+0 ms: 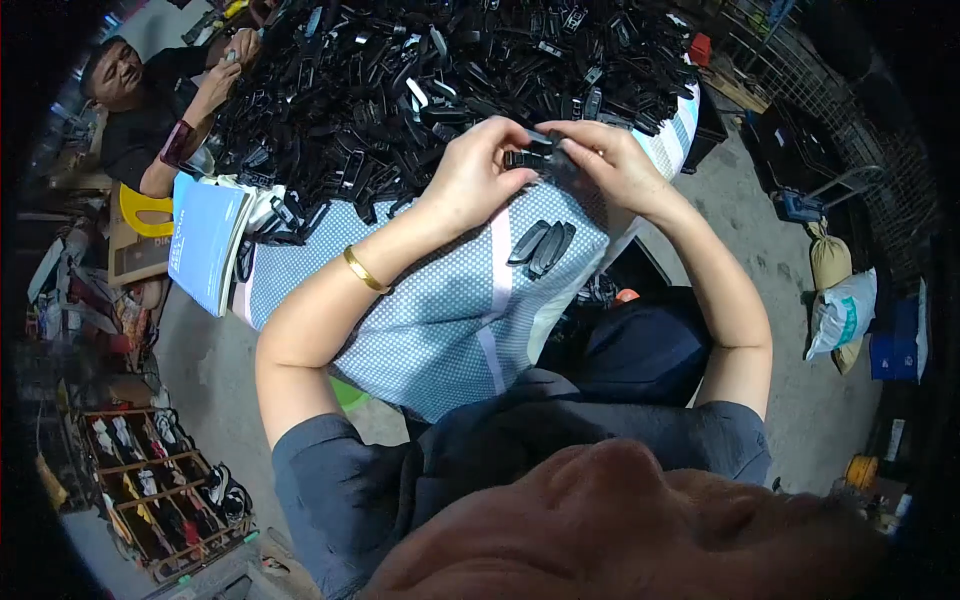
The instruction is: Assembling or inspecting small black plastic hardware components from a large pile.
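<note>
My left hand (pixel 474 175) and my right hand (pixel 618 168) meet at the near edge of a large heap of black pieces (pixel 350 115). Between their fingertips is a small black strap-like piece (pixel 524 159), pinched from both sides. The fingers cover part of it, so its exact kind cannot be made out. Just below my hands, several long black oval pieces (pixel 543 248) lie side by side on a grey-blue patterned cloth (pixel 420 335). A gold bangle (pixel 364 270) circles my left wrist.
A blue book (pixel 207 243) lies at the cloth's left edge, beside a yellow object (pixel 146 211). Beyond it, a co-worker (pixel 135 120) handles something small at the heap. A divided rack (pixel 160 490) stands lower left; sacks (pixel 842 310) and a blue box (pixel 893 352) are on the right.
</note>
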### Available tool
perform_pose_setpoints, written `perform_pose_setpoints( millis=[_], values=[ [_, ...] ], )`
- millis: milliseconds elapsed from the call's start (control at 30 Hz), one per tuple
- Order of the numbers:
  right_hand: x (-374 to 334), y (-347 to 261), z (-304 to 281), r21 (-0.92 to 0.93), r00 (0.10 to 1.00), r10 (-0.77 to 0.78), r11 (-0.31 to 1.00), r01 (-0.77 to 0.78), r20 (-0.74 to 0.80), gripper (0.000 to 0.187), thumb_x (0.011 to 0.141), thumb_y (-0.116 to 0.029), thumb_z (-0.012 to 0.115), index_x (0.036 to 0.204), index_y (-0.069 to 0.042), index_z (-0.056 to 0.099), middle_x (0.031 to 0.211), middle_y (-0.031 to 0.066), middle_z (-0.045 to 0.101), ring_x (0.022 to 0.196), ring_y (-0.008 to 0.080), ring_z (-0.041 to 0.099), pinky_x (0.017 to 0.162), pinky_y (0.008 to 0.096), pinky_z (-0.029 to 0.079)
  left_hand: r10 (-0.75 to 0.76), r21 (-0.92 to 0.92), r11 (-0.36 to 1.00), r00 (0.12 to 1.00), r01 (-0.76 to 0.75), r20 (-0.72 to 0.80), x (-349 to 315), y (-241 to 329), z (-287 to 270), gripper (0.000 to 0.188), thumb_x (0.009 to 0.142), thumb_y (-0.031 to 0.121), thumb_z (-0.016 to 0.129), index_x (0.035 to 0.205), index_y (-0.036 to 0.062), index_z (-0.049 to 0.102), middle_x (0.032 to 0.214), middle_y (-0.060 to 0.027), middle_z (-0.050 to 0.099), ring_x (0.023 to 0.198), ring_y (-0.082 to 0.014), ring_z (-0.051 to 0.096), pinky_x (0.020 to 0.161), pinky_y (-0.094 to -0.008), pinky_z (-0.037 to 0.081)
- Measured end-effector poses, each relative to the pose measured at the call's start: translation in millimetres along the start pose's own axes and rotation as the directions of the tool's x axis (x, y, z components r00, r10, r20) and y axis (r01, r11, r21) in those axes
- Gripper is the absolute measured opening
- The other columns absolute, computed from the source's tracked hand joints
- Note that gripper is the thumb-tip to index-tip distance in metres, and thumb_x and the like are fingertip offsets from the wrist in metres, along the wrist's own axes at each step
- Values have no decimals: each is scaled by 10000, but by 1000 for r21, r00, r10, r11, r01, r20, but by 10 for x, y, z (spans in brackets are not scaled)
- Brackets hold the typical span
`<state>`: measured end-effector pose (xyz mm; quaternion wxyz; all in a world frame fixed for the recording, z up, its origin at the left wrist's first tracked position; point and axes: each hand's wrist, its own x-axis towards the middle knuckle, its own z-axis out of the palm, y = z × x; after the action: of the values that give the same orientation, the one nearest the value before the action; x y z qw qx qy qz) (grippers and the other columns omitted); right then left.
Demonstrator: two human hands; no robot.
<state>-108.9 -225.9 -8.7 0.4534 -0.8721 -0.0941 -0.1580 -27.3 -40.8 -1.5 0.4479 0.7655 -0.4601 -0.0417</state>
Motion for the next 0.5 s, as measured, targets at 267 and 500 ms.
perform_pose_setpoints(
  millis=[267,500],
  values=[
    [37,-71,263,102,975,-21,994,45,-223,158,793,-114,640,895,2,673,802,114,648,738,194,629,639,270,484,-254,-687,692,966,222,56,-52,-135,-91,317,761,-17,650,1072,-31,591,865,-29,612,729,-85,585,697,-205,477],
    [48,-83,369,44,940,-140,986,162,-313,111,771,-74,657,833,17,672,776,113,641,699,201,624,616,272,486,-91,-540,841,994,44,-60,-76,-181,-85,265,761,26,671,1023,-4,645,920,-71,639,838,-119,593,762,-223,475]
  ],
)
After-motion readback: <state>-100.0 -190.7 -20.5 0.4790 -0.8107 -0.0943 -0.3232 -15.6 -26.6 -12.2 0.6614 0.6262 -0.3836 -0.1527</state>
